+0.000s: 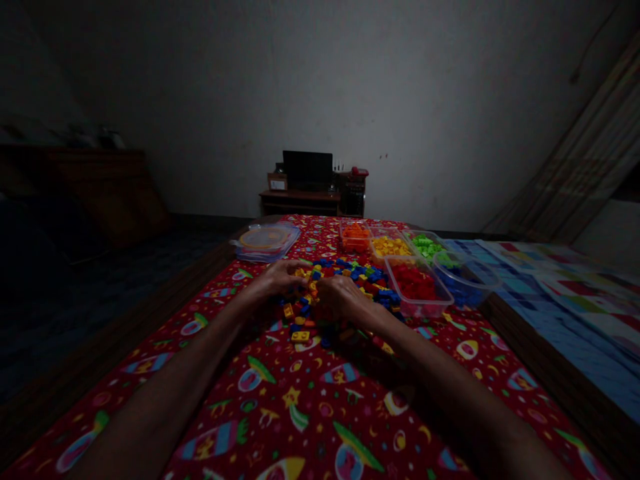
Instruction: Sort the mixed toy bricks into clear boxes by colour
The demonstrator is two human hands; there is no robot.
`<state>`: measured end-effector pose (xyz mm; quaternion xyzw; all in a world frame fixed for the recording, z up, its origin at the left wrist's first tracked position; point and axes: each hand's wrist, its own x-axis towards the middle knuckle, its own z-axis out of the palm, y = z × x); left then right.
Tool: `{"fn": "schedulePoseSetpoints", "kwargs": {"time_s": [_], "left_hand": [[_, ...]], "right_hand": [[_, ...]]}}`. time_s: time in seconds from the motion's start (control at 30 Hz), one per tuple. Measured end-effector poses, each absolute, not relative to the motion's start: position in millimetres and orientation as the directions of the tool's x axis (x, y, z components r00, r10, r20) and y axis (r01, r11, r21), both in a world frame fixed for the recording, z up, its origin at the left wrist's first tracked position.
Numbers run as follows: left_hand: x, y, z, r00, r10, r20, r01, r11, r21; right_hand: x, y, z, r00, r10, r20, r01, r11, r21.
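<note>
A dim room holds a white wall [400, 100], a slanted curtain [575, 147] at the right, and a low desk [300, 202] against the wall, carrying a dark monitor [307, 170]. Nearer stands the worktop [540, 373], with a checked quilt [560, 300] lying beyond its right edge. A red cloth [280, 407] printed with rockets and stars covers the worktop. On the cloth, five clear tubs sit toward the far right, holding sorted orange bricks [355, 238], yellow bricks [390, 247], green bricks [426, 246], red bricks [415, 283] and blue bricks [463, 290]. The red tub touches the blue tub, whose rim overlaps it in view. Stacked clear lids [265, 241] lie at the far left. A loose pile of mixed bricks [340, 293] spreads across the middle of the cloth, directly under the hands. The left hand [275, 280] and right hand [343, 298] are close together, fingers curled down into the pile; whether either is clamped on a brick, I cannot tell. A yellow brick [301, 337] lies just nearer, apart from them.
</note>
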<state>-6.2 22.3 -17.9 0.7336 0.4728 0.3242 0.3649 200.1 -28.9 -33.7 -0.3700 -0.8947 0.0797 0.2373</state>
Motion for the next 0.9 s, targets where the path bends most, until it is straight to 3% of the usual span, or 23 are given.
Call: {"fn": "schedulePoseSetpoints", "kwargs": {"time_s": [0.13,0.2,0.27,0.37,0.5,0.7,0.9], "left_hand": [[10.5,7.8,-13.3,0.338,0.931,0.136,0.355,-0.26,0.898],[22.2,3.8,-15.0,0.296,0.936,0.192,0.367,-0.297,0.882],[33.4,0.5,-17.1,0.235,0.932,0.276,0.478,-0.358,0.802],[45.0,-6.1,-20.8,0.227,0.896,0.382,0.687,-0.425,0.589],[52.3,-15.7,-31.4,0.346,0.834,0.43,0.71,-0.532,0.462],[62.6,-23.5,-33.4,0.367,0.825,0.429,0.671,-0.555,0.492],[51.7,-7.4,-15.3,0.347,0.852,0.393,0.521,-0.523,0.674]], "right_hand": [[197.5,-20.9,-17.6,-0.327,0.875,0.356,0.553,0.483,-0.679],[194.6,-18.4,-16.2,-0.235,0.953,0.19,0.396,0.272,-0.877],[192.2,-17.7,-16.7,-0.23,0.973,0.029,0.203,0.077,-0.976],[191.6,-19.7,-17.7,-0.283,0.959,0.011,0.004,0.013,-1.0],[194.5,-21.0,-19.6,-0.304,0.951,0.062,-0.004,0.064,-0.998],[198.2,-17.4,-18.5,-0.223,0.972,0.072,-0.023,0.069,-0.997],[216.3,-16.6,-2.8,-0.184,0.976,0.12,-0.034,0.115,-0.993]]}}
